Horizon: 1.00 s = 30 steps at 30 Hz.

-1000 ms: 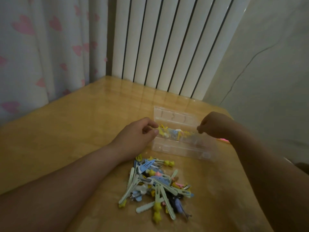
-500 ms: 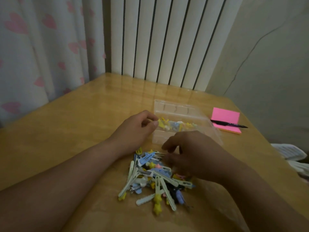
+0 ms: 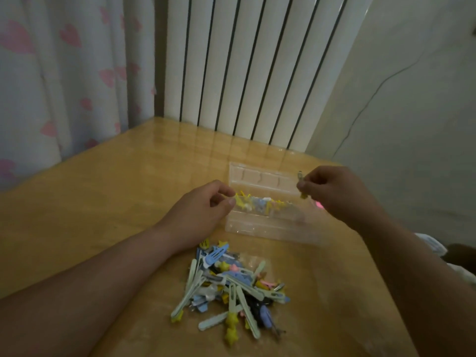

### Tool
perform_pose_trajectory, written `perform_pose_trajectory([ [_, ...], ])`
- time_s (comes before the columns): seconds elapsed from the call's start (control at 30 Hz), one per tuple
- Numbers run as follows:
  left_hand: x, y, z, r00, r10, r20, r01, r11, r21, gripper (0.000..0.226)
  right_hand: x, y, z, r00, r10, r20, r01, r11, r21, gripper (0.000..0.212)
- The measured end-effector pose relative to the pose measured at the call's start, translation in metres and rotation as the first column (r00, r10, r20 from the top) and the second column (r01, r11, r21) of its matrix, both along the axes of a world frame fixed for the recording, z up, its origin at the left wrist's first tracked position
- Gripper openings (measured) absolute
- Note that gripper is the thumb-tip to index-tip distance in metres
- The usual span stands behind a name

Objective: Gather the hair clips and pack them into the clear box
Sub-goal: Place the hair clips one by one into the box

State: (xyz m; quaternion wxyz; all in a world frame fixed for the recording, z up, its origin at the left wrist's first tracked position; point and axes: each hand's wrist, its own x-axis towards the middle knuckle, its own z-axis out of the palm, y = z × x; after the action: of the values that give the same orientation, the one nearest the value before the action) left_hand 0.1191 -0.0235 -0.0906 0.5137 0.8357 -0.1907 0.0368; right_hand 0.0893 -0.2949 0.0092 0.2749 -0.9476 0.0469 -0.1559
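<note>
A clear box (image 3: pixel 268 225) is set open on a wooden table (image 3: pixel 103 202), a few hair clips already inside. Its left edge is gripped by the left hand (image 3: pixel 203 212). A single clip (image 3: pixel 300 185) is pinched upright above the box by the right hand (image 3: pixel 332 191). A loose pile of clips (image 3: pixel 231 284) lies nearer, just before the box.

On a wooden table (image 3: pixel 108 202), the left hand (image 3: pixel 198 215) grips the left end of the clear box (image 3: pixel 268 225), which holds several clips. The right hand (image 3: pixel 334 191) pinches 1 hair clip (image 3: pixel 300 181) above the box's right end. A loose pile of clips (image 3: pixel 231 284) lies nearer the camera.
</note>
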Motion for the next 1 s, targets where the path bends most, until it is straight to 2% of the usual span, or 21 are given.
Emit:
perform_pose_trajectory([
  [0.13, -0.001, 0.0, 0.001, 1.0, -0.004, -0.009, 0.004, 1.0, -0.007, 0.019, 0.035, -0.011, -0.006, 0.985, -0.096, -0.144, 0.053, 0.96, -0.273, 0.016],
  [0.27, -0.002, 0.0, 0.002, 1.0, -0.011, -0.014, 0.011, 1.0, -0.007, 0.02, 0.051, -0.004, -0.013, 0.961, -0.18, -0.208, 0.047, 0.853, -0.52, 0.018],
  [0.43, -0.002, 0.0, 0.002, 1.0, -0.011, -0.012, 0.011, 1.0, -0.003, 0.022, 0.055, 0.0, -0.02, 0.94, -0.268, -0.213, 0.073, 0.765, -0.64, 0.014],
  [0.57, -0.002, 0.0, 0.003, 1.0, -0.004, -0.008, 0.004, 1.0, 0.0, 0.022, 0.053, -0.005, -0.019, 0.931, -0.293, -0.217, 0.104, 0.783, -0.613, 0.023],
  [0.73, -0.003, 0.0, 0.003, 1.0, 0.0, -0.003, 0.0, 1.0, 0.0, 0.021, 0.036, -0.011, -0.026, 0.962, -0.249, -0.116, 0.167, 0.865, -0.473, 0.028],
  [0.87, -0.003, -0.001, 0.004, 1.0, -0.008, -0.026, 0.007, 1.0, -0.023, 0.024, 0.013, -0.005, -0.04, 0.98, -0.175, 0.095, 0.196, 0.934, -0.299, 0.026],
  [1.0, -0.005, 0.0, 0.005, 0.999, -0.02, -0.032, 0.02, 1.0, 0.002, 0.031, -0.006, 0.004, -0.049, 0.95, -0.096, 0.298, 0.141, 0.981, -0.136, 0.021],
])
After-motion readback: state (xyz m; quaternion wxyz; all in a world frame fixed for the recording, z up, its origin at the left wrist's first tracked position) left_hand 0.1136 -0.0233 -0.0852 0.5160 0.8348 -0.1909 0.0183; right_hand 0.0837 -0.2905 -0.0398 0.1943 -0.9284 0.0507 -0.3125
